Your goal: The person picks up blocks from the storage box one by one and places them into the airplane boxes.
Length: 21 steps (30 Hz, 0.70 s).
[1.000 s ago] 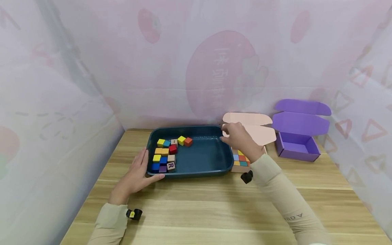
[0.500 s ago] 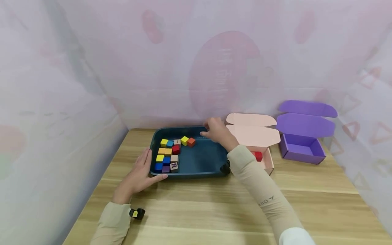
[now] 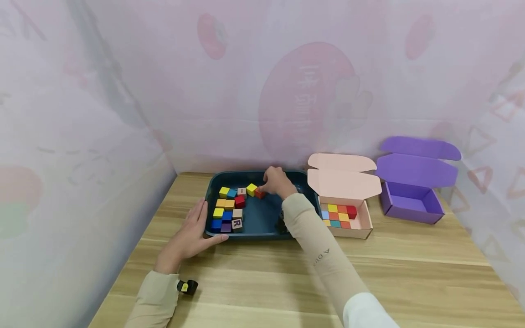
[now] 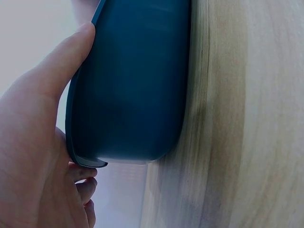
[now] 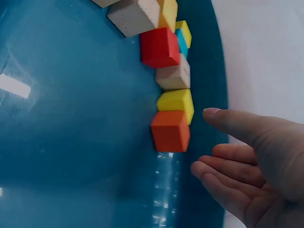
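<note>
A dark blue tray lies on the wooden table, with several coloured cubes grouped in its left half. My left hand rests at the tray's front left corner, its fingers along the side and thumb along the front rim. In the left wrist view the thumb lies on the rim. My right hand reaches over the tray's back part, close to an orange cube. The right wrist view shows its fingers parted, holding nothing, just beside that cube. A yellow cube touches the orange one.
To the tray's right stands a pink box, lid up, with several cubes laid in rows inside. Further right is a purple box, its lid also raised. A patterned cloth hangs behind and at both sides.
My right hand has moved left from above the tray's right end to beside the orange cube, uncovering the cubes in the pink box. The left hand stays at the tray corner.
</note>
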Each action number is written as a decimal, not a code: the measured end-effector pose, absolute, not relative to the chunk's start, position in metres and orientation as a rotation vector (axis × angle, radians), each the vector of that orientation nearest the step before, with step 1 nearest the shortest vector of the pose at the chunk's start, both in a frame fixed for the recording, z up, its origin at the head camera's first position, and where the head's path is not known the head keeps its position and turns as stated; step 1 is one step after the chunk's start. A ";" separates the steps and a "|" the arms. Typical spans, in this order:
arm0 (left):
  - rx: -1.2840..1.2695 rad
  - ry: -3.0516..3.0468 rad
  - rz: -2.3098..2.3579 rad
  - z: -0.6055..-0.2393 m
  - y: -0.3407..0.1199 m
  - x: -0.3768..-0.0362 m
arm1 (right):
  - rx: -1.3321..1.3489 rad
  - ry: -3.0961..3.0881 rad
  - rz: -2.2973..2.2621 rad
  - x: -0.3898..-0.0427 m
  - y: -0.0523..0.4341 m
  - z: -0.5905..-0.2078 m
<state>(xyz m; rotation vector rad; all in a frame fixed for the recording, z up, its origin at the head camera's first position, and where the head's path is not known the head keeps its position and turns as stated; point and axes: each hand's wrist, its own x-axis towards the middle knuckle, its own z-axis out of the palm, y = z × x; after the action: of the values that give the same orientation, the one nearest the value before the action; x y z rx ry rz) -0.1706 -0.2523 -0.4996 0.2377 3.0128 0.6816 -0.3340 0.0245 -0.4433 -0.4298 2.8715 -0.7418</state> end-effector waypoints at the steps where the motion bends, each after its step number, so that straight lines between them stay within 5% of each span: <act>1: 0.239 3.012 0.686 -0.500 -0.252 -0.171 | -0.405 2.870 -0.741 -0.335 0.023 -0.446; 21: 0.257 2.991 0.683 -0.496 -0.245 -0.177 | -0.432 2.836 -0.652 -0.336 0.032 -0.442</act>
<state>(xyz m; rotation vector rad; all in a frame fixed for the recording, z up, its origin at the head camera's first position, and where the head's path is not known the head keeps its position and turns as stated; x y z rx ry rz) -0.1768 -0.2447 -0.4964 0.2567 2.9909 0.6831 -0.3358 0.0320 -0.4425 -0.4320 2.8357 -0.6515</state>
